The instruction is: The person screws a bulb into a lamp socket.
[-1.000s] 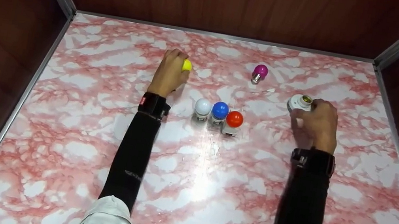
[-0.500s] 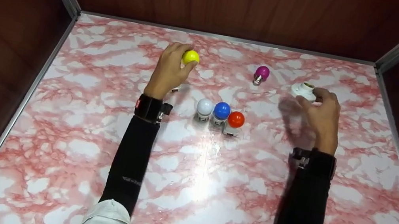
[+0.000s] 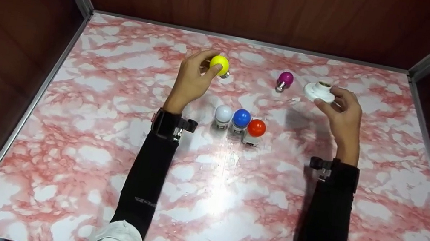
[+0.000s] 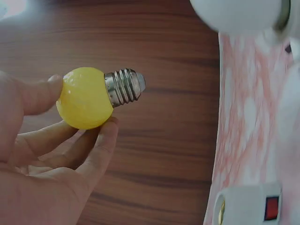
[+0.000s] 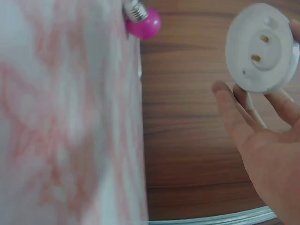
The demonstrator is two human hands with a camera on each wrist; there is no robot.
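Note:
My left hand (image 3: 191, 80) pinches a yellow light bulb (image 3: 219, 65) by its globe, above the table. In the left wrist view the thumb lies on one side of the globe and fingers on the other; the bare metal screw base (image 4: 124, 87) points away from the palm. Higher than the table on the right, my right hand (image 3: 345, 117) grips a round white lamp holder (image 3: 315, 92) by its edge, socket mouth upward. Its underside with two brass screws faces the right wrist camera. A magenta bulb (image 3: 286, 78) lies on the table between the hands.
Nearer the middle, white (image 3: 223, 113), blue (image 3: 241, 118) and red (image 3: 256, 128) bulbs stand in a row in white holders. A white holder with a red switch (image 4: 271, 208) shows in the left wrist view. Dark wood panels (image 3: 233, 2) enclose the marbled table (image 3: 100, 188).
My left hand has lifted the yellow bulb and carried it right, turning its screw base into view. The right hand has raised the lamp holder and shifted it slightly left.

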